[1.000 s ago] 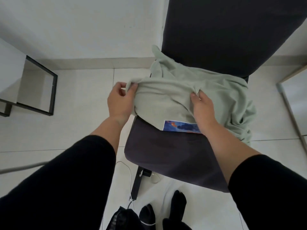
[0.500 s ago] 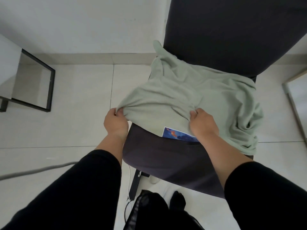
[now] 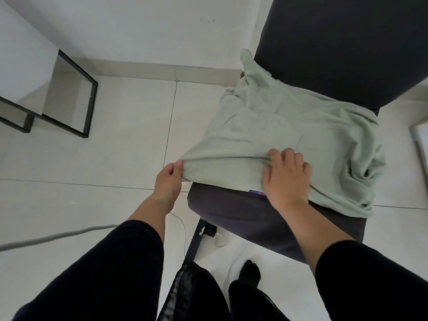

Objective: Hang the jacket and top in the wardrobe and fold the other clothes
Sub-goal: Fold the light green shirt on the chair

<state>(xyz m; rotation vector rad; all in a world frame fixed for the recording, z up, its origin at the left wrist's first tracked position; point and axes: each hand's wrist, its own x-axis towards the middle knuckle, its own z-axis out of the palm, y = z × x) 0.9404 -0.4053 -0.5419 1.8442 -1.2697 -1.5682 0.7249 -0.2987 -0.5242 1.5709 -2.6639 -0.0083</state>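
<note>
Right of centre, pale green garment (image 3: 289,135) lies crumpled on dark chair seat (image 3: 243,214). Left hand (image 3: 168,181) pinches its lower-left corner just off seat edge; right hand (image 3: 286,177) rests on fabric w/ fingers spread, flat, gripping nothing.

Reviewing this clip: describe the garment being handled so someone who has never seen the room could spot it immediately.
Find the dark chair standing against the white wall. Spread over its seat is the pale green garment, the only light cloth on it. The left hand pinches its corner out past the seat edge, while the right hand lies on it, beside a small blue printed patch.
</note>
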